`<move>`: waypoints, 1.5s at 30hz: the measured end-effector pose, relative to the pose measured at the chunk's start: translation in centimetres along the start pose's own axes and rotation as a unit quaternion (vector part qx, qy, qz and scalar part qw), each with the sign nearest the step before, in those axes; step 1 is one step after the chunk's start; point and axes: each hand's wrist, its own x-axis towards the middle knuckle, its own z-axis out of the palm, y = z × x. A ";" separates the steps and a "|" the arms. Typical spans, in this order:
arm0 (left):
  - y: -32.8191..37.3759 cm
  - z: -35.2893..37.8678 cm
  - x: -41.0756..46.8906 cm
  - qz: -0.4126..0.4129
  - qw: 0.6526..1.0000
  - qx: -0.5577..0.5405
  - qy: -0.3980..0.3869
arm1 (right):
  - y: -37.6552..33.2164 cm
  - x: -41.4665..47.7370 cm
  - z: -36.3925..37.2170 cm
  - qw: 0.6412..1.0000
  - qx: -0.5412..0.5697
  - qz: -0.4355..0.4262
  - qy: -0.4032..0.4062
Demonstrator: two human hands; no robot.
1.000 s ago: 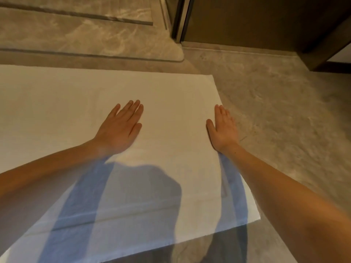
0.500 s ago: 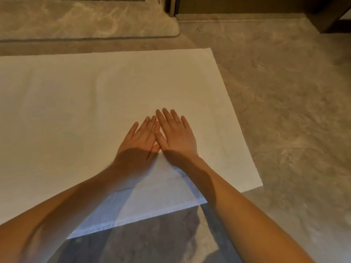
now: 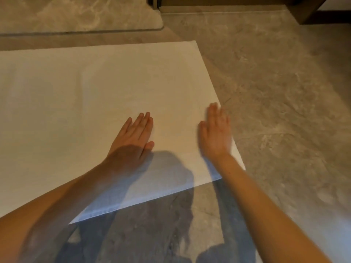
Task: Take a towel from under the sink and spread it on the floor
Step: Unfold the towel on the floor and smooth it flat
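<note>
A white towel (image 3: 106, 103) lies spread flat on the grey marbled floor (image 3: 281, 103), filling the left and centre of the frame and running off the left edge; its far right corner sits near the top centre, its right edge slants down toward the lower right, and its near hem runs from the centre right down toward the lower left. The left hand (image 3: 133, 137) lies palm down on the towel near the middle of the frame, flat and open, fingers together and pointing up and to the right, the thumb out to the side, gripping nothing. The right hand (image 3: 216, 133) is also flat and open, palm down, at the towel's right edge, its fingertips reaching that edge; it is blurred, so whether it presses the cloth or floats just above cannot be told. The two hands are well apart. Both forearms enter from the bottom corners. A dark shadow falls over the towel's near hem and the floor at bottom centre. At the upper left lies a grey mat (image 3: 79, 14), apart from the towel, and dark brown woodwork (image 3: 303, 12) fills the upper right corner.
</note>
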 end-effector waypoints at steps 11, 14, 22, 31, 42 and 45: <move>3.5 2.6 -2.5 0.029 0.999 0.025 -0.019 | -1.6 -5.8 2.4 0.995 0.035 -0.091 -0.035; 3.6 2.5 -2.7 0.029 0.999 0.019 -0.022 | 3.6 -5.9 1.4 0.999 0.005 -0.017 -0.034; 3.4 1.0 -1.5 0.048 0.999 -0.008 0.009 | -0.7 -4.4 -0.7 0.997 0.059 -0.051 0.001; -2.3 -0.1 5.6 -0.038 0.999 0.021 0.029 | -10.9 3.9 2.2 0.983 0.073 -0.166 -0.040; -9.3 -0.1 0.8 -0.147 0.989 0.021 0.007 | -9.2 4.2 3.5 0.981 0.027 -0.185 -0.042; -8.3 -1.1 1.7 -0.101 0.994 0.035 0.023 | -9.3 4.2 3.4 0.981 0.028 -0.186 -0.042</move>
